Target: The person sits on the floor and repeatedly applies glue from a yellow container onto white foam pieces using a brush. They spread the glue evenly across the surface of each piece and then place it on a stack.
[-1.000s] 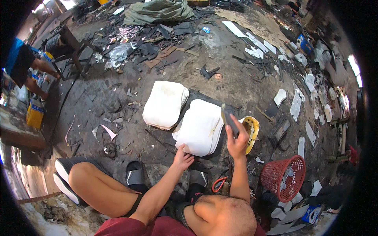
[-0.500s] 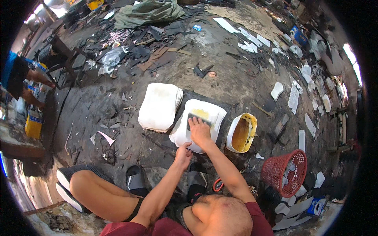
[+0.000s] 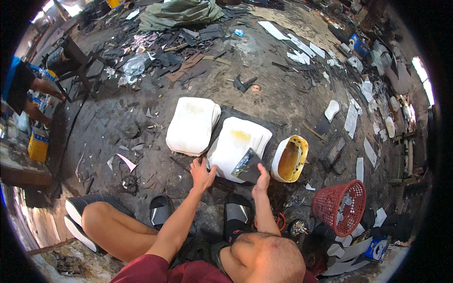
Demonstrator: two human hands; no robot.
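My right hand (image 3: 262,181) grips a thin dark flat spreader (image 3: 248,166), tilted up with a glossy face, over the near right corner of a stack of white sheets (image 3: 226,150). A yellow smear (image 3: 241,136) marks the top sheet. My left hand (image 3: 202,174) is at the stack's near left corner, thumb and fingers apart, with nothing visible in it. Left of that, a second stack of white sheets (image 3: 191,126) has a faint stain on top. To the right stands a cut-open white container (image 3: 275,168) with yellow-brown liquid inside.
A red plastic basket (image 3: 325,211) stands at the right near my knee. Dark and white scraps litter the floor, with a green cloth heap (image 3: 179,15) at the far side. Another person's arm (image 3: 47,88) shows at the left, above a yellow box (image 3: 38,145).
My right hand has drawn back from the yellow smear toward me, lifting and tilting the spreader. My left hand has moved left along the stack's near edge.
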